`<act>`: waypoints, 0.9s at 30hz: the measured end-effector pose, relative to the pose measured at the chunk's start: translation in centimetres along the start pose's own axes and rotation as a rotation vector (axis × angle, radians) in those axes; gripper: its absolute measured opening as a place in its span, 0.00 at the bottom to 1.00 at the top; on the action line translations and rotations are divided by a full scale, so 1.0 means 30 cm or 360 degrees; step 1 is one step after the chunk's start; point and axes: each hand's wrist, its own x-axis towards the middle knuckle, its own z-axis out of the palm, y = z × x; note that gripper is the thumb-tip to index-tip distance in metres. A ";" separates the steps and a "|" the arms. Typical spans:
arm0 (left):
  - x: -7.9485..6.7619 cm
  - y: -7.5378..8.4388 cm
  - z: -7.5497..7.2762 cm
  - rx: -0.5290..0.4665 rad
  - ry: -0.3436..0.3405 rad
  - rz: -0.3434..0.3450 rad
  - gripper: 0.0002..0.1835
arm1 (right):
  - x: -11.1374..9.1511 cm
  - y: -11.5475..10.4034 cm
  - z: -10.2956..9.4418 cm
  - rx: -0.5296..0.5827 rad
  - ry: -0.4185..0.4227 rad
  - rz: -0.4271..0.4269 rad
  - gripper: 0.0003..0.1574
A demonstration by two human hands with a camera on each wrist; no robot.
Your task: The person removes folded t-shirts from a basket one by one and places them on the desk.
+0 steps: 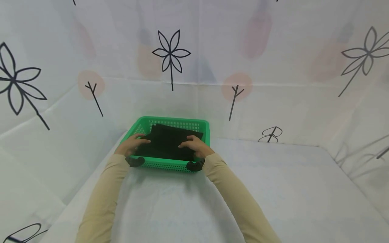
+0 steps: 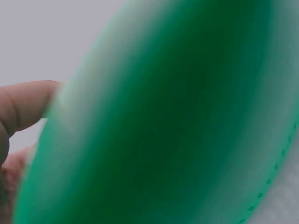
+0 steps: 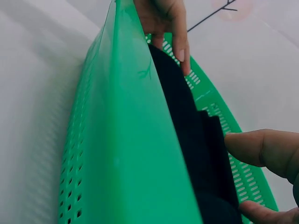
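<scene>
A folded black cloth (image 1: pixel 165 145) lies inside a green plastic basket (image 1: pixel 165 162) with perforated walls. At the basket's left end my left hand (image 1: pixel 131 144) reaches in over the rim, thumb and fingers spread beside the cloth. In the right wrist view the fingers of that left hand (image 3: pixel 175 28) point down at the cloth's far end. My right hand (image 1: pixel 198 145) is over the right end of the basket. Its extended thumb and a finger come right at the edge of the black cloth (image 3: pixel 205 154). The basket wall (image 2: pixel 173 121) fills the left wrist view, blurred.
The basket stands on a white-covered table (image 1: pixel 273 189), near the back left, close to a white curtain (image 1: pixel 200 54) printed with flowers and trees. Black wrist devices (image 1: pixel 135 161) overlap the basket's front side.
</scene>
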 end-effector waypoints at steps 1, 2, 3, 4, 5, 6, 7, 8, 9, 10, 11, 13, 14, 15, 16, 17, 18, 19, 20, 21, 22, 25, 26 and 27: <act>0.000 -0.001 -0.002 0.0011 -0.0004 -0.0003 0.41 | 0.001 0.001 -0.001 -0.0007 0.0000 -0.0006 0.51; 0.001 -0.002 -0.003 0.0021 -0.0001 -0.0003 0.41 | 0.002 0.001 -0.001 -0.0015 0.0001 -0.0007 0.51; 0.002 -0.003 -0.005 0.0018 -0.0009 -0.0005 0.41 | 0.002 0.001 -0.002 -0.0023 0.0003 -0.0009 0.51; 0.001 -0.003 -0.005 -0.0001 -0.0017 -0.0004 0.42 | 0.003 0.002 -0.002 -0.0027 0.0004 -0.0011 0.51; 0.002 -0.004 -0.006 -0.0014 -0.0025 -0.0004 0.42 | 0.005 0.004 -0.002 -0.0028 0.0007 -0.0016 0.51; 0.003 -0.005 -0.005 -0.0041 -0.0029 -0.0006 0.42 | 0.007 0.005 -0.002 -0.0017 0.0008 -0.0023 0.51; 0.004 -0.005 -0.005 -0.0061 -0.0033 -0.0004 0.42 | 0.008 0.006 -0.002 -0.0012 0.0014 -0.0028 0.51; 0.003 -0.005 -0.005 -0.0080 -0.0039 -0.0002 0.42 | 0.008 0.006 -0.002 -0.0004 0.0020 -0.0032 0.51; 0.002 -0.004 -0.005 -0.0106 -0.0057 -0.0001 0.42 | 0.008 0.007 -0.001 0.0005 0.0028 -0.0042 0.50; 0.003 -0.006 -0.005 -0.0120 -0.0066 0.0004 0.43 | 0.007 0.007 0.000 0.0009 0.0039 -0.0053 0.50; 0.005 -0.007 -0.005 -0.0125 -0.0074 0.0006 0.43 | 0.007 0.007 0.000 0.0016 0.0054 -0.0067 0.49; 0.004 -0.009 -0.005 -0.0127 -0.0095 0.0019 0.44 | 0.001 0.006 0.002 0.0023 0.0091 -0.0082 0.48; 0.005 -0.010 -0.005 -0.0126 -0.0104 0.0027 0.44 | -0.001 0.005 0.002 0.0035 0.0109 -0.0090 0.47; 0.005 -0.011 -0.004 -0.0125 -0.0112 0.0035 0.44 | -0.002 0.005 0.003 0.0043 0.0128 -0.0094 0.46; 0.006 -0.012 -0.003 -0.0120 -0.0115 0.0038 0.44 | -0.003 0.005 0.003 0.0056 0.0146 -0.0094 0.46; 0.005 -0.011 -0.002 -0.0116 -0.0121 0.0043 0.45 | -0.004 0.005 0.003 0.0077 0.0162 -0.0094 0.45; 0.005 -0.011 -0.001 -0.0117 -0.0123 0.0049 0.45 | -0.005 0.004 0.003 0.0096 0.0174 -0.0092 0.44; 0.006 -0.011 -0.001 -0.0124 -0.0124 0.0059 0.45 | -0.003 0.005 0.005 0.0119 0.0181 -0.0091 0.43; 0.006 -0.011 -0.001 -0.0127 -0.0122 0.0068 0.45 | -0.001 0.005 0.005 0.0129 0.0189 -0.0092 0.43; 0.006 -0.012 0.000 -0.0137 -0.0122 0.0079 0.45 | 0.002 0.005 0.005 0.0148 0.0192 -0.0092 0.42; 0.007 -0.013 -0.001 -0.0149 -0.0125 0.0094 0.45 | 0.004 0.005 0.005 0.0171 0.0191 -0.0092 0.42; 0.009 -0.017 -0.002 -0.0204 -0.0139 0.0154 0.44 | 0.006 0.003 0.005 0.0221 0.0176 -0.0095 0.42; 0.009 -0.017 -0.002 -0.0218 -0.0146 0.0167 0.44 | 0.005 0.002 0.004 0.0241 0.0168 -0.0094 0.42; 0.009 -0.018 -0.002 -0.0230 -0.0153 0.0180 0.43 | 0.004 0.002 0.003 0.0255 0.0156 -0.0097 0.42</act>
